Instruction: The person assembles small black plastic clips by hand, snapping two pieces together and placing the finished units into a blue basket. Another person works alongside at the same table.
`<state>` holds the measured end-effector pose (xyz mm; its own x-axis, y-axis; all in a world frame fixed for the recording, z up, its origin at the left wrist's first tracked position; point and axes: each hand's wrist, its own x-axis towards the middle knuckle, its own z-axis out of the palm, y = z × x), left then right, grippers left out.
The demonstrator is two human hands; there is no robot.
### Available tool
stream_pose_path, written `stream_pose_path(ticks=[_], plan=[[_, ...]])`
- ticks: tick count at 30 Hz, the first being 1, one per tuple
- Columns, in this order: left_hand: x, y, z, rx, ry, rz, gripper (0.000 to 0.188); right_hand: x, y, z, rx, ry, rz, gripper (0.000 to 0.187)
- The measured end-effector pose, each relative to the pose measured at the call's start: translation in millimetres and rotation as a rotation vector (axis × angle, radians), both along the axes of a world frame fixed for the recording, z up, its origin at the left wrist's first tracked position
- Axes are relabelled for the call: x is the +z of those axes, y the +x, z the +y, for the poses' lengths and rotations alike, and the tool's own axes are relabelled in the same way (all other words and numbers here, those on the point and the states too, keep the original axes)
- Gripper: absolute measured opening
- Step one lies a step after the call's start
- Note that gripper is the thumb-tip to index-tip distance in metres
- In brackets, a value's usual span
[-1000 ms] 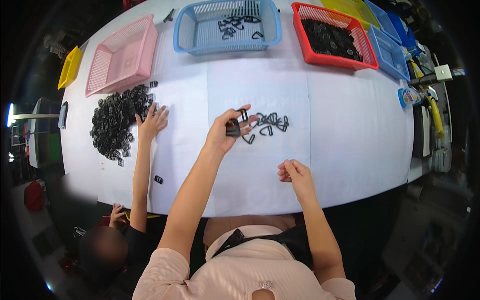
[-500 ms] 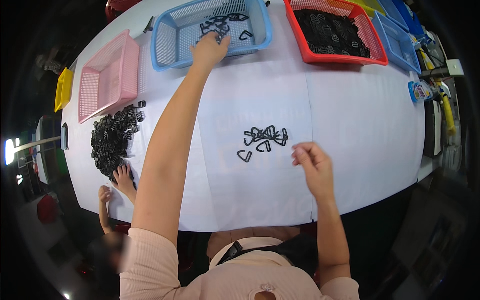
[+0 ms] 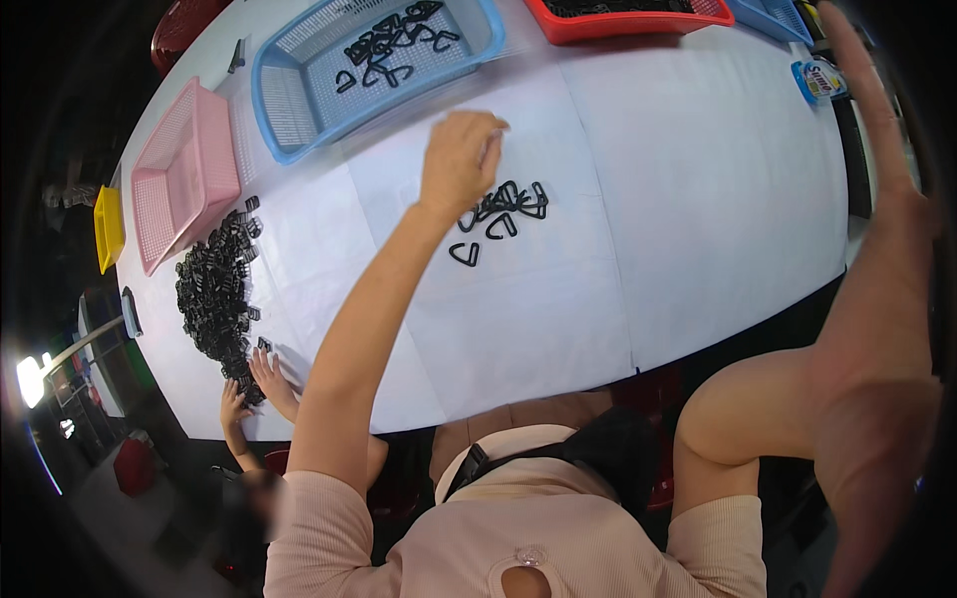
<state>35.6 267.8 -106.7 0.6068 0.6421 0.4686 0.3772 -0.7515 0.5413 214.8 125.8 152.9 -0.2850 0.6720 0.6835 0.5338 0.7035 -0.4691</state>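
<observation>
1. Head view: the left hand [image 3: 460, 154] hangs over the middle of the white surface [image 3: 698, 199], between the blue basket [image 3: 286, 142] at the far edge and a loose clump of black hooks [image 3: 505, 202]. Its fingers curl inward, back of the hand toward the camera; whether they pinch anything I cannot tell.

2. The clump lies from those fingers toward the near edge and slightly to the right, its long axis running roughly left to right. The wrist overlaps the clump's left end in the picture. One hook sits apart, closer to the near edge.

3. The right hand [image 3: 870, 110] is raised beyond the right edge, seen side-on and blurred; its fingers look straight, but whether they are spread or pressed together I cannot tell. The left hand is clearly nearer the clump.

4. More hooks lie inside the blue basket. A red basket [image 3: 638, 30] stands to its right, a pink basket [image 3: 150, 224] near the left edge.

5. At the near left corner, a co-worker's two hands [image 3: 269, 377] touch a heap of small black pieces [image 3: 211, 299].
</observation>
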Motion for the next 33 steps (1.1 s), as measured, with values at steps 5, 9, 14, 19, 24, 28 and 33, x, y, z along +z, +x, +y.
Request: stream_pose_path(ticks=[5,9,14,19,24,28,33], plan=[[-46,18,-59,-0.011,-0.264,0.376,0.030,12,9,-21,0.023,0.017,-0.024,0.068],[-42,34,-79,0.066,-0.238,0.544,0.042,19,13,-41,0.024,0.016,-0.036,0.068],[-43,21,-81,0.066,-0.265,0.374,0.039,32,5,-56,0.017,0.029,-0.012,0.069],[-32,-26,-91,0.203,-1.432,-0.098,0.031,16,-2,-67,-0.076,-0.009,0.198,0.069],[-23,-79,-125,0.329,-2.044,-0.533,0.037,-72,-45,-92,-0.185,-0.530,0.890,0.049],[-24,-102,-153,0.261,-1.979,-0.577,0.040,-151,-74,-110,-0.296,-1.008,0.552,0.028],[22,-122,-177,0.172,-1.789,-0.443,0.038,-172,-111,-121,-0.249,-1.095,0.467,0.026]])
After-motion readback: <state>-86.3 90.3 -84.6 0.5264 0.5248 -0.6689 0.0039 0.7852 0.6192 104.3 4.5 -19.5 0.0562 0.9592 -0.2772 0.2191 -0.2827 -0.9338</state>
